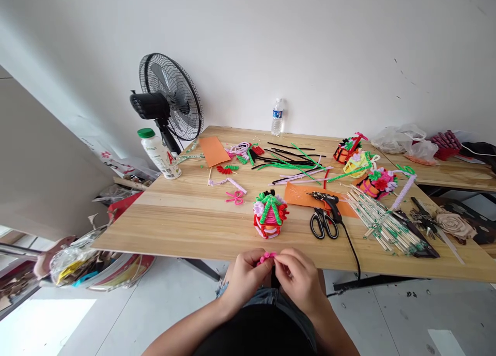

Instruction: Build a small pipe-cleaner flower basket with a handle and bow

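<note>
My left hand [250, 274] and my right hand [297, 276] meet just in front of the table's near edge. Between them is a small pink fuzzy piece [266, 258], pinched by the fingers of both hands. Beyond my hands a colourful pipe-cleaner basket [270, 215] with red, green, pink and lilac parts stands on the table. To its upper left lies a pink looped pipe cleaner [234, 197]. Black-handled scissors [324, 224] and a glue gun [328, 201] lie to the right of the basket, the gun partly over an orange sheet [298, 194].
Loose pipe cleaners [296, 162] spread across the back of the wooden table [174, 227]. A white bottle [158, 154] and a fan [170, 95] are at the left. Wrapped sticks [387, 224] and several decorated baskets are at the right. A water bottle [277, 117] stands by the wall.
</note>
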{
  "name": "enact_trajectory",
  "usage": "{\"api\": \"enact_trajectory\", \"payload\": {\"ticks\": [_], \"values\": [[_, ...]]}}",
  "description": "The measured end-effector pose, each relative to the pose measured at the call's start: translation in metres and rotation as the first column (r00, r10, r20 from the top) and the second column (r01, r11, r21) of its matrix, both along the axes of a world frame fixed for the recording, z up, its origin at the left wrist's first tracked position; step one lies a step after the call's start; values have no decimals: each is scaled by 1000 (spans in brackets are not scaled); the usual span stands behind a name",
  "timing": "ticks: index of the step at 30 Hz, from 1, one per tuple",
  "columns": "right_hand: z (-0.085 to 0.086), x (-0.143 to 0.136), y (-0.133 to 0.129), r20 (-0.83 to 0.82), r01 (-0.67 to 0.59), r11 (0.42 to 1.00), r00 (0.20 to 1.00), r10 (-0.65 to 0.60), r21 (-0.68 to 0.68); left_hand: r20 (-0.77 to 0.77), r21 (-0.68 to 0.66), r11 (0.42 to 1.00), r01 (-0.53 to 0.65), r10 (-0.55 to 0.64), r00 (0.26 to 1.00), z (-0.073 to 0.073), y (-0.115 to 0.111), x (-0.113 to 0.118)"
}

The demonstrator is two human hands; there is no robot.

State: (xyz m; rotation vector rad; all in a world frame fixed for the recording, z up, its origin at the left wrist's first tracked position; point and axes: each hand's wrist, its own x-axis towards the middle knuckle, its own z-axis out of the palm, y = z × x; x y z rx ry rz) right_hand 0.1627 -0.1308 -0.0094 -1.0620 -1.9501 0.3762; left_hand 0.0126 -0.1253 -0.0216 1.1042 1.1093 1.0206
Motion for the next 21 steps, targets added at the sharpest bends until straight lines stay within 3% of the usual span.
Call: {"api": "enact_trajectory", "payload": {"ticks": [4,10,16,21], "values": [[6,2,3,-103,-73,985,993,57,-158,-16,33,999,32,-31,999,4,0,-1],[5,6,6,120,-122,992,986,117,36,71,-61,994,96,-91,993,1,2,1],[11,10,14,-45,-75,990,997,70,-121,48,34,991,131,-133,990,6,8,-7],[11,8,18,-156,-38,978,988,5,-205,138,-30,989,143,-137,981,-1,10,-11]]}}
